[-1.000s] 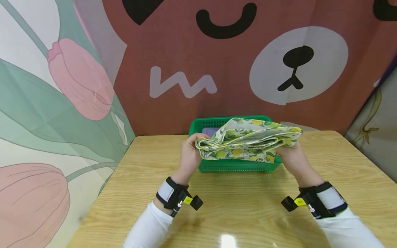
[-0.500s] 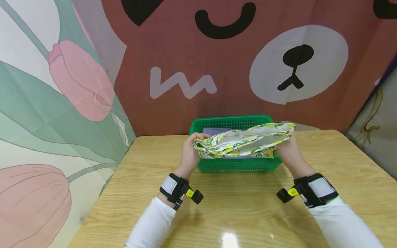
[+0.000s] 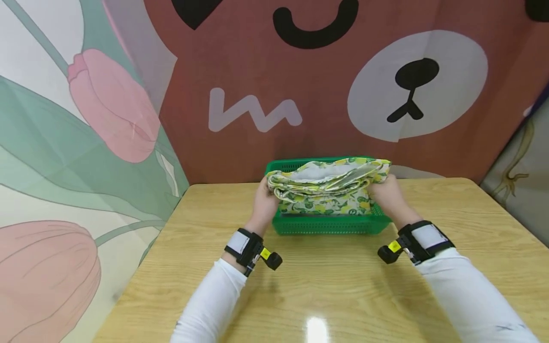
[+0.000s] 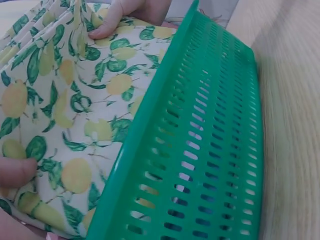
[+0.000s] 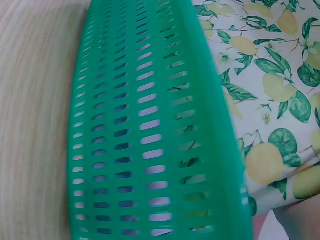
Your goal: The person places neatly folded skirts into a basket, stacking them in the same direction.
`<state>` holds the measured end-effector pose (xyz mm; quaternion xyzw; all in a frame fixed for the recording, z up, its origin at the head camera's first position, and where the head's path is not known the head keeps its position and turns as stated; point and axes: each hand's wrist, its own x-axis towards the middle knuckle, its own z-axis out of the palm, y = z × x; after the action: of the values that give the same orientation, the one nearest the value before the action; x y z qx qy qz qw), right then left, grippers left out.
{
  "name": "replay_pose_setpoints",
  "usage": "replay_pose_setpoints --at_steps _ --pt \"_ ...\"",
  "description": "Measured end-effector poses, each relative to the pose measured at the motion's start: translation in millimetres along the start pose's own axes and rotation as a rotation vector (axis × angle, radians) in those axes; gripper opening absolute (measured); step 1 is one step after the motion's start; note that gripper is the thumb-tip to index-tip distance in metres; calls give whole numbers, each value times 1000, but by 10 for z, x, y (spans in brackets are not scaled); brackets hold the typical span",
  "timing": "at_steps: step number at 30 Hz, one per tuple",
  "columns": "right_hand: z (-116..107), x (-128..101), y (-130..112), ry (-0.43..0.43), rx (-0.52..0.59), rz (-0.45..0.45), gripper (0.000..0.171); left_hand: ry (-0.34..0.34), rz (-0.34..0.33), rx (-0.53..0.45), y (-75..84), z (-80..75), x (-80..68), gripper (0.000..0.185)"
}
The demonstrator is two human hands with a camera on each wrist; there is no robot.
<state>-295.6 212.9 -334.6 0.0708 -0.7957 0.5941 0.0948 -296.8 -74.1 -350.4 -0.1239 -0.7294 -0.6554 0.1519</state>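
A folded cloth printed with yellow lemons and green leaves lies bunched over the inside of a green plastic basket. My left hand grips its left end beside the basket's rim; in the left wrist view the left thumb presses on the fabric. At the other end, my right hand holds the cloth, its fingers largely hidden by the folds. The right wrist view shows only a bit of the right hand under the cloth's edge. Pale purple shows through the slots of the basket's wall.
The basket stands on a light wooden table, near its back edge. Close behind hangs a brown curtain with a cartoon bear face. A floral curtain borders the table at left.
Both hands have brought the cloth down and farther back into the basket, the right hand moving leftward as well. The purple flat thing inside the basket is now covered in the head view.
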Motion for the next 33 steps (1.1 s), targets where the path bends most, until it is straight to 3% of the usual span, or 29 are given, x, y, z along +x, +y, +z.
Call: replay_pose_setpoints --at_steps 7,14,21,28,33 --pt "31 29 185 -74 -33 39 55 -30 -146 -7 -93 61 72 42" --pt "29 71 294 -110 -29 153 73 -96 -207 78 -170 123 183 42" --pt "91 148 241 -117 -49 261 62 -65 -283 52 -233 110 241 40" --pt "118 239 206 -114 -81 397 96 -72 -393 3 -219 147 326 38" --pt "136 267 252 -166 -119 450 90 -86 -480 7 -245 170 343 39"
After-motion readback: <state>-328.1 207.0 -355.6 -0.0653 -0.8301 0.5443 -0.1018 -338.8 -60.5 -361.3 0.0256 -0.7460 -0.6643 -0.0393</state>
